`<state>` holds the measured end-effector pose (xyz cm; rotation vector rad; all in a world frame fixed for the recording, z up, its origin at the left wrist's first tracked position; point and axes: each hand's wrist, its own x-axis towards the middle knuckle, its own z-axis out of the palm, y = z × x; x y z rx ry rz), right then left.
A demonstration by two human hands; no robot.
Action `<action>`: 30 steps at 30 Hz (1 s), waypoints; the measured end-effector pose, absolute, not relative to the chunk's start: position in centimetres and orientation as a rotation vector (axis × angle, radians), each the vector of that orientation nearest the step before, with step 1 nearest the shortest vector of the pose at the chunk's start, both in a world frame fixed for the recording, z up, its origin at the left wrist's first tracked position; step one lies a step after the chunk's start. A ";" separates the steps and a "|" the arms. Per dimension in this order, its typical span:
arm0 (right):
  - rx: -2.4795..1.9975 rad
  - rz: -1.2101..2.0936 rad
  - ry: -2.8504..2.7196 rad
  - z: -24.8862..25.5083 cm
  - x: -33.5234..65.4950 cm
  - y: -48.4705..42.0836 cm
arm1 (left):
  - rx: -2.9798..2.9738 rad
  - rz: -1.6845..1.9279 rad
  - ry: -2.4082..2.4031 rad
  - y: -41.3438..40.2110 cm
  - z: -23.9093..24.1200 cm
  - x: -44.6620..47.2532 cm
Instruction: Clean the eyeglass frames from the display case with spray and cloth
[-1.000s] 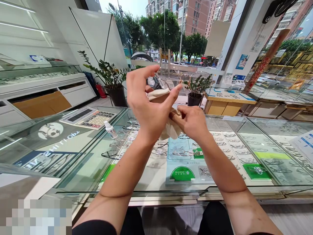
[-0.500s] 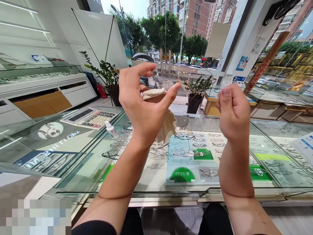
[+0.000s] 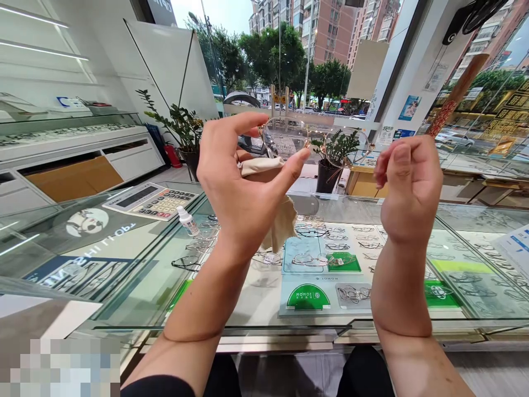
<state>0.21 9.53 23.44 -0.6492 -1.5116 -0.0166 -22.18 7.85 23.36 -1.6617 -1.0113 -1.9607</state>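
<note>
glass counter (image 3: 124, 264) | both hands hold glasses (image 3: 316, 144) up | left hand (image 3: 243, 182) pinches cloth (image 3: 281, 220) | right hand (image 3: 407, 187) hides temple

An optician's shop: glass display cases (image 3: 413, 309) hold rows of spectacle frames (image 3: 330, 245), a calculator (image 3: 151, 199) at 10 o'clock, street-facing windows (image 3: 289, 66) at 12.

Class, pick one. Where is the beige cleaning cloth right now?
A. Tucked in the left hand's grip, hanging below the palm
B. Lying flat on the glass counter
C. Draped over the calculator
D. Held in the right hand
A: the beige cloth hangs from the left hand, which also holds the glasses raised above the counter.
</note>
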 end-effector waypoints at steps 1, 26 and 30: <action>-0.642 -0.039 -1.522 23.5 0.0 9.0 | -1.668 -1.976 -1.015 7.7 23.3 -22.2; -0.704 -0.189 -1.520 23.8 -1.0 5.0 | -1.837 -1.796 -0.986 6.4 22.9 -22.4; -0.701 -0.217 -1.482 23.7 -0.8 5.2 | -1.909 -2.020 -0.892 6.8 22.8 -22.7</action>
